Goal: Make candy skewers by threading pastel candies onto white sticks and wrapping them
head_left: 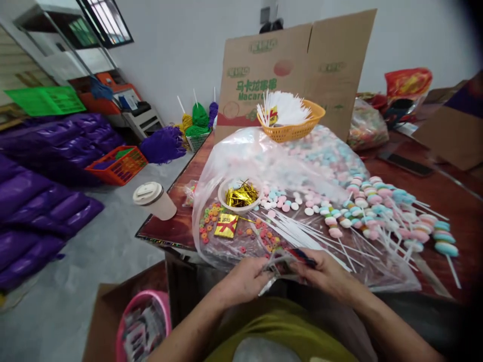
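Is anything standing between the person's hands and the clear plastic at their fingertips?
Nothing visible blocks the left hand, which touches the clear plastic. A dark strip is at the right hand; whether it belongs to the plastic, I cannot tell. The loose white sticks lie beyond, not between.

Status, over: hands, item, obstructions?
Left hand and right hand pinching clear plastic packaging. Contents unclear. White sticks lie just beyond the hands; might get in the way.
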`<action>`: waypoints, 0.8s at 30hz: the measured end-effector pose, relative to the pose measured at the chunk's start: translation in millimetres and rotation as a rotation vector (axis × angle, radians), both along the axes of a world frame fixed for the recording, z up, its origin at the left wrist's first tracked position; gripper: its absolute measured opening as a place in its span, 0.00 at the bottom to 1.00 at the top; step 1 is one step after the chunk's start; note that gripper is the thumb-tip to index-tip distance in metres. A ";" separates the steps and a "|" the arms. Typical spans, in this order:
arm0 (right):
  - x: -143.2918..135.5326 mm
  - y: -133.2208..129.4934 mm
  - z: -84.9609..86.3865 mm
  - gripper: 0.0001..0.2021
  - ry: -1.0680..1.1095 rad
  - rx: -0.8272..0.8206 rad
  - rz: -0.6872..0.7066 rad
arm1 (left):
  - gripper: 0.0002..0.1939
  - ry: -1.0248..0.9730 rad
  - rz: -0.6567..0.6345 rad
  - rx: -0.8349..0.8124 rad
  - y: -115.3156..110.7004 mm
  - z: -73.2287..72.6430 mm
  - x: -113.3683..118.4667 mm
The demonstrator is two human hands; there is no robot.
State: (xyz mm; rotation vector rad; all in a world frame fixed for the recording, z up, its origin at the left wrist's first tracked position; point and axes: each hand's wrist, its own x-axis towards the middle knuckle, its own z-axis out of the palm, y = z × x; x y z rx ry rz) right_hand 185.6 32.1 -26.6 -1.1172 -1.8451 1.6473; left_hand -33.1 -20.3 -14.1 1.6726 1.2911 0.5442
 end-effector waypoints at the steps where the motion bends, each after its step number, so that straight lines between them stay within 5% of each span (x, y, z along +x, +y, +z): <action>1: -6.7 2.1 -2.3 0.12 0.013 -0.031 -0.100 | 0.12 0.036 0.069 0.030 4.5 0.2 -10.2; 3: -20.5 9.5 -3.0 0.15 0.045 -0.114 -0.286 | 0.15 0.188 0.298 0.114 19.7 1.8 -33.8; 5: -34.3 17.7 -1.6 0.16 0.086 -0.175 -0.374 | 0.22 0.540 0.538 0.200 38.2 1.7 -53.8; 8: -52.5 26.3 -3.7 0.15 0.136 -0.228 -0.381 | 0.35 0.918 0.556 0.152 60.3 -5.3 -63.9; 10: -59.8 29.7 -11.0 0.13 0.083 -0.261 -0.399 | 0.35 1.020 0.556 0.148 67.6 -12.4 -61.0; 16: -56.2 35.4 -38.6 0.08 -0.086 -0.310 -0.406 | 0.23 0.968 0.614 0.134 70.2 -24.5 -75.0; 21: -53.5 38.8 -40.7 0.08 -0.101 -0.312 -0.397 | 0.21 0.935 0.523 0.160 69.4 -23.4 -91.1; 24: -57.3 39.4 -41.1 0.09 -0.105 -0.305 -0.397 | 0.23 0.860 0.557 0.014 73.3 -22.8 -85.2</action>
